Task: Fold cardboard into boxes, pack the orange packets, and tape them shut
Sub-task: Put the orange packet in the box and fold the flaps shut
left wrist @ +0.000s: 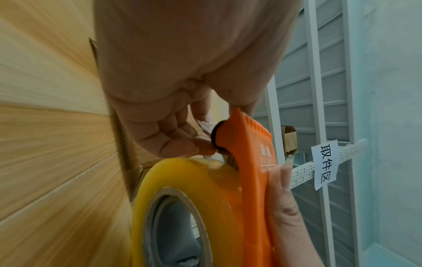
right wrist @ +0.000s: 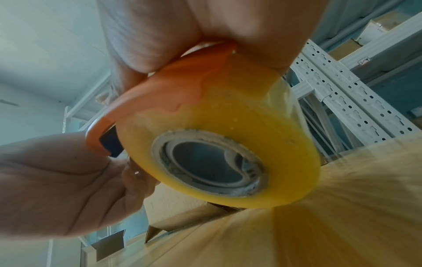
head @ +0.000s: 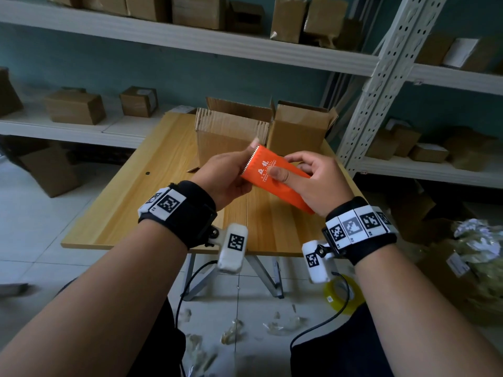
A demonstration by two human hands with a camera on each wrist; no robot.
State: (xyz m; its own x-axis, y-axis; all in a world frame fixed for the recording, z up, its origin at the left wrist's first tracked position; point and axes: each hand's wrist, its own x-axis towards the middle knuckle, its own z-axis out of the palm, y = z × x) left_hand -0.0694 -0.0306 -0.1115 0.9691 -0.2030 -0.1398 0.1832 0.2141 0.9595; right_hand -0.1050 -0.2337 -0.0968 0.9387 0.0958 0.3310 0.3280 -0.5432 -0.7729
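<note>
Both hands hold one orange tape dispenser [head: 275,172] above the table [head: 152,191], just in front of two open boxes. Right hand [head: 315,183] wraps the rear of it, thumb pressed flat on the printed top face, fingers curled over the far edge. Left hand [head: 226,175] pinches at the toothed front end, fingertips curled in under the serrated blade; what exactly they pinch there cannot be told.

Dispenser: orange plastic cover, white lettering on top, sawtooth edge at front, a black roller showing in the left wrist view. Under the cover sits a yellowish tape roll [right wrist: 228,144] with a pale cardboard core, hollow centre.

Left box [head: 228,134] and right box [head: 299,129] stand side by side at the table's far edge, touching, flaps up. Another yellow tape roll [head: 340,295] lies on the floor below the right wrist.
</note>
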